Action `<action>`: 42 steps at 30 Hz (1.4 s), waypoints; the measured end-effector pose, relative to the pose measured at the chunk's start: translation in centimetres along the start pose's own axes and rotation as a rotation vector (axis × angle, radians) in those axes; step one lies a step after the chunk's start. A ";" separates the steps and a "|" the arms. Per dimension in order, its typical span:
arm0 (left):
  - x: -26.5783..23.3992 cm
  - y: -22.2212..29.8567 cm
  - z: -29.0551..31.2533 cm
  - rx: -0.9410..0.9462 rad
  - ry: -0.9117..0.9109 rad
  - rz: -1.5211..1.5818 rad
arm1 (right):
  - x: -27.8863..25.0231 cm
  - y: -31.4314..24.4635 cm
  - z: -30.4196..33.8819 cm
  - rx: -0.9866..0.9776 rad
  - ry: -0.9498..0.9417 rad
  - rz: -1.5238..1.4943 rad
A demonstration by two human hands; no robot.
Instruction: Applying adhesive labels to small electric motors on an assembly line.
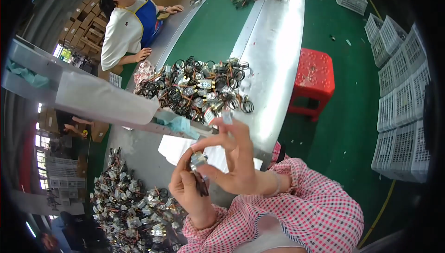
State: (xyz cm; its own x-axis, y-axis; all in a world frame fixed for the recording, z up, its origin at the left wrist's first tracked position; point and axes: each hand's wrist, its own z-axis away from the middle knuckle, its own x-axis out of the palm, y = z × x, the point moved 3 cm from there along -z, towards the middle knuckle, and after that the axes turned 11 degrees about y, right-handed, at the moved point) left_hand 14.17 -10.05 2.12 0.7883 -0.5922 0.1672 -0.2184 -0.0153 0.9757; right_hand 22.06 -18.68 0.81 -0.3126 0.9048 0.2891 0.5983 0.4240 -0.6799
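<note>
My left hand (187,190) is closed round a small silvery metal part with dark wires (198,159), held in front of me above the bench. The dark wires hang below the part, against the palm. From the right, my right hand (238,162) reaches over with its thumb and forefinger closed on the same part. Between the raised fingers of that hand sits a small pale, shiny piece (226,116), too small to name. White paper (174,147) lies on the bench behind both hands.
Wired metal parts (194,88) heap beyond my hands; another heap (132,206) lies at lower left. A long rail (106,97) crosses from the left. A co-worker (127,25) stands across the green belt (204,30). Right are a red stool (315,70) and white crates (401,146).
</note>
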 end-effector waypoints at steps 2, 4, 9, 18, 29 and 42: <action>-0.5 -0.3 -0.2 0.047 0.061 -0.098 | -0.4 0.9 0.3 0.018 -0.045 -0.082; -0.7 0.5 -1.0 0.182 -0.167 -0.154 | -0.9 1.9 0.5 0.030 -0.072 -0.195; -3.0 6.2 -5.3 1.222 0.676 -0.955 | -4.5 5.7 0.6 -0.021 0.121 -0.304; 4.0 -3.8 -24.1 1.098 0.199 -0.860 | -8.9 15.8 2.9 0.205 0.306 0.393; 0.2 -12.4 -31.8 1.010 -0.417 -1.164 | -9.0 17.3 4.0 0.276 0.302 0.422; -14.1 15.9 4.3 1.153 0.041 -1.042 | 4.0 16.5 9.2 -0.063 -0.075 0.239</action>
State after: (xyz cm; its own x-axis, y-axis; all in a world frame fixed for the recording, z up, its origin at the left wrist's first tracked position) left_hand -2.90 -5.37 14.61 0.8780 0.0949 -0.4692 0.1228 -0.9920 0.0291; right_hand 23.93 -8.40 -15.43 -0.2094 0.9751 0.0730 0.7061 0.2024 -0.6786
